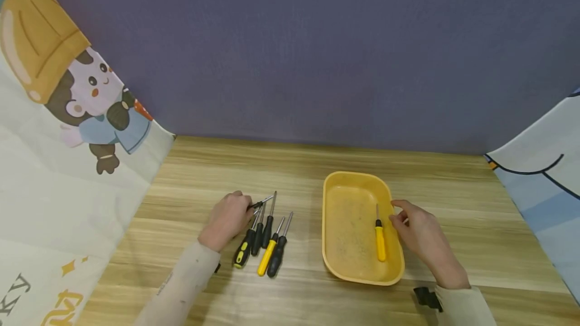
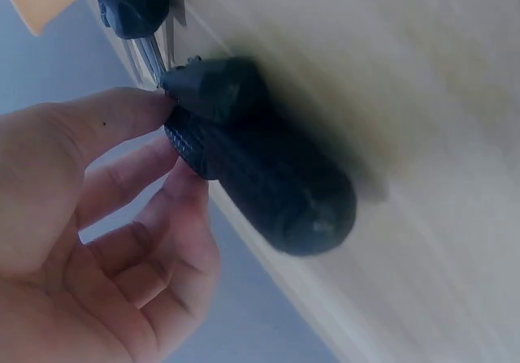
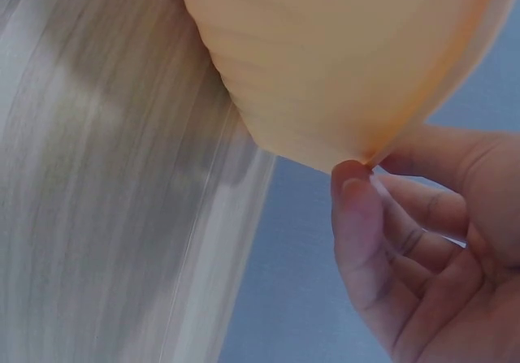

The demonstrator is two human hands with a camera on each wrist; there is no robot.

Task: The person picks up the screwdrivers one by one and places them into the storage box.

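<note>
My left hand (image 1: 230, 218) pinches a black-handled screwdriver (image 1: 258, 205) between thumb and fingertips, its shaft pointing right. Just below that hand, several other screwdrivers lie in a fanned group: one with a black and lime handle (image 1: 243, 251), one yellow (image 1: 268, 257), the rest black (image 1: 277, 257). Dark handles (image 2: 292, 200) fill the middle of the left wrist view, overlapping there. On the right, my right hand (image 1: 418, 230) pinches the side rim of a yellow plastic tray (image 1: 333, 265). Inside the tray lies a yellow screwdriver (image 1: 380, 243) with a black collar, tip away from me.
Everything lies on a wood-grain tabletop (image 1: 204, 165). Behind it rises a dark blue-grey wall (image 1: 290, 64). Printed cloth with cartoon figures (image 1: 104, 89) borders the left side, and another printed cloth (image 1: 544, 180) the right.
</note>
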